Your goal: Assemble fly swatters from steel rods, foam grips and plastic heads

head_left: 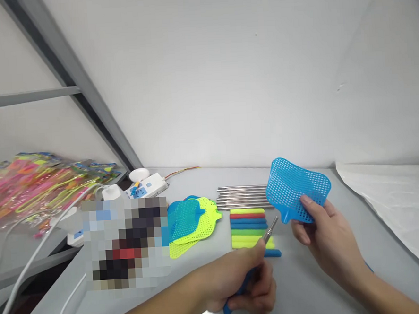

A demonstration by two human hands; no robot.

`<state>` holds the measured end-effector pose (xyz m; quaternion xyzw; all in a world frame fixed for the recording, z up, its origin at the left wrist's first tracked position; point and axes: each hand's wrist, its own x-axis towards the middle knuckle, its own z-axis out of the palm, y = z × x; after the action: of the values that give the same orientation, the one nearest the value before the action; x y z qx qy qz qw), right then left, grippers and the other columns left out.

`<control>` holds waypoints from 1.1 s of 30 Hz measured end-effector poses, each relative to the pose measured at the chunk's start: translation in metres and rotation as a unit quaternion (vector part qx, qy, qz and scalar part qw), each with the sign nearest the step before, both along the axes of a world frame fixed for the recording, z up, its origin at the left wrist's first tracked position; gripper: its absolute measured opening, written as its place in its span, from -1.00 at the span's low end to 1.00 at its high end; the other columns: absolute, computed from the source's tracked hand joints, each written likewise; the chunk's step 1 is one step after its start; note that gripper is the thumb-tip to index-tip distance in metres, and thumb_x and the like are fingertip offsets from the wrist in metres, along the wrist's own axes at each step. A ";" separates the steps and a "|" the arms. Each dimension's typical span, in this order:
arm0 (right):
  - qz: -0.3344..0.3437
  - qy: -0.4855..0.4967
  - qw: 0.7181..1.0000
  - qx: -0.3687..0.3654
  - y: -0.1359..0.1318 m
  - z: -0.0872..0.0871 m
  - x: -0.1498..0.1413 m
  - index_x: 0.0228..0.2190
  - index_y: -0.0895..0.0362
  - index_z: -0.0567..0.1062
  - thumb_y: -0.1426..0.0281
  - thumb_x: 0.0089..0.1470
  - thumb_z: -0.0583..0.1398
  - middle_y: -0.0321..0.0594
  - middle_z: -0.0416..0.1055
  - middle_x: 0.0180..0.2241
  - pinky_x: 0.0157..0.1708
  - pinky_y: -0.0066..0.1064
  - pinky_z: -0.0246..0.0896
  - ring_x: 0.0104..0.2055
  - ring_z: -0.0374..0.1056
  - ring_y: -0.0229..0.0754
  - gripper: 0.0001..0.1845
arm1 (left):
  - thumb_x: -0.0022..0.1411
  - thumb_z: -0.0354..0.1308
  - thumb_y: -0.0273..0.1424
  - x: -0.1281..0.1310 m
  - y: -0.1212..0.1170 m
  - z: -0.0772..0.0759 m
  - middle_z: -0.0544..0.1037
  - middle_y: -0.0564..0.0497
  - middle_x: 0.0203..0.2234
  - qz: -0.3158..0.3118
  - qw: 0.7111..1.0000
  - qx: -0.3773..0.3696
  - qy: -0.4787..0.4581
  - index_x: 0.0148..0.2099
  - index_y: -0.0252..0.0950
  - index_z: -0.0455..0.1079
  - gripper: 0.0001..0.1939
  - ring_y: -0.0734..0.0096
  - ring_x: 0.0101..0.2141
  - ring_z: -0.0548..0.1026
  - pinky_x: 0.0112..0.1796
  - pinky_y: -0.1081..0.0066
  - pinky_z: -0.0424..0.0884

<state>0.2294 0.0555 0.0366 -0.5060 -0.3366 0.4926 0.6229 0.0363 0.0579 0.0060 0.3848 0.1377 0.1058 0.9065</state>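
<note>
Left fingers [264, 286] clasping handle [243, 287], right [315, 209] pinching mesh [292, 186]

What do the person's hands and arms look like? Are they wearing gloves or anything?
No gloves! The left hand and right hand are both bare, with no ring or watch that I can see. The forearms are bare too, and no sleeves show in the picture.

Shiny metal, pierced plastic

The swatter head [289, 185] is smooth plastic, pierced like mesh. The rods [245, 198] are polished metal; the handles [248, 224], smooth plastic with little gloss. The desk [302, 274] is smooth with a faint sheen, the wall [205, 81] matt, the bags [44, 186] glossy, crinkled clear film.
</note>
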 end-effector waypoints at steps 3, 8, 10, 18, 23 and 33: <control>-0.015 -0.002 1.000 0.023 -0.003 -0.004 -0.002 -0.47 0.06 0.23 0.10 0.18 0.15 -0.45 0.23 -0.67 -0.67 -0.48 -0.08 -0.72 0.02 -0.39 -0.64 | 0.20 -0.26 0.27 0.001 -0.002 0.000 0.32 0.16 -0.71 -0.003 1.000 -0.010 0.029 -0.57 -0.31 0.18 -0.26 0.75 -0.85 0.00 -0.53 0.43 0.33; -0.002 -0.028 1.000 0.009 -0.004 -0.009 -0.003 -0.54 0.08 0.18 0.05 0.21 0.09 -0.43 0.14 -0.72 -0.68 -0.48 -0.14 -0.70 -0.02 -0.38 -0.56 | 0.24 -0.23 0.23 0.001 -0.003 0.002 0.32 0.17 -0.72 0.001 0.999 -0.016 0.045 -0.57 -0.31 0.18 -0.28 0.75 -0.85 0.00 -0.49 0.43 0.33; 0.006 -0.041 0.999 -0.006 -0.004 -0.010 -0.003 -0.57 0.08 0.17 0.03 0.20 0.09 -0.42 0.13 -0.72 -0.68 -0.49 -0.16 -0.68 -0.02 -0.37 -0.53 | 0.25 -0.22 0.21 0.001 -0.003 0.002 0.32 0.17 -0.72 0.011 0.998 -0.021 0.050 -0.57 -0.31 0.18 -0.29 0.75 -0.84 0.00 -0.47 0.44 0.32; 0.030 -0.043 0.999 -0.001 -0.003 -0.012 0.002 -0.59 0.08 0.15 0.04 0.19 0.10 -0.42 0.07 -0.71 -0.66 -0.45 -0.20 -0.66 -0.05 -0.36 -0.51 | 0.28 -0.26 0.19 0.000 -0.001 0.001 0.32 0.17 -0.73 -0.005 0.998 -0.029 0.051 -0.55 -0.32 0.19 -0.29 0.76 -0.86 0.01 -0.47 0.46 0.29; 0.036 -0.018 0.999 -0.013 -0.005 -0.013 0.001 -0.58 0.07 0.16 0.04 0.20 0.10 -0.43 0.06 -0.71 -0.65 -0.43 -0.22 -0.66 -0.08 -0.37 -0.52 | 0.29 -0.28 0.18 0.000 0.000 0.001 0.31 0.18 -0.74 -0.016 0.998 -0.027 0.048 -0.54 -0.32 0.19 -0.30 0.75 -0.86 0.02 -0.49 0.47 0.26; 0.058 -0.008 0.998 -0.017 -0.007 -0.011 -0.005 -0.56 0.07 0.12 0.04 0.18 0.12 -0.45 0.03 -0.69 -0.65 -0.46 -0.23 -0.65 -0.09 -0.38 -0.53 | 0.20 -0.32 0.28 -0.003 0.001 -0.001 0.30 0.15 -0.74 -0.041 0.998 -0.013 0.052 -0.52 -0.29 0.18 -0.26 0.70 -0.85 0.03 -0.68 0.49 0.00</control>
<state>0.2247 0.0486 0.0258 -0.4999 -0.3623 0.5296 0.5817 0.0329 0.0587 0.0053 0.3829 0.1700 0.0464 0.9068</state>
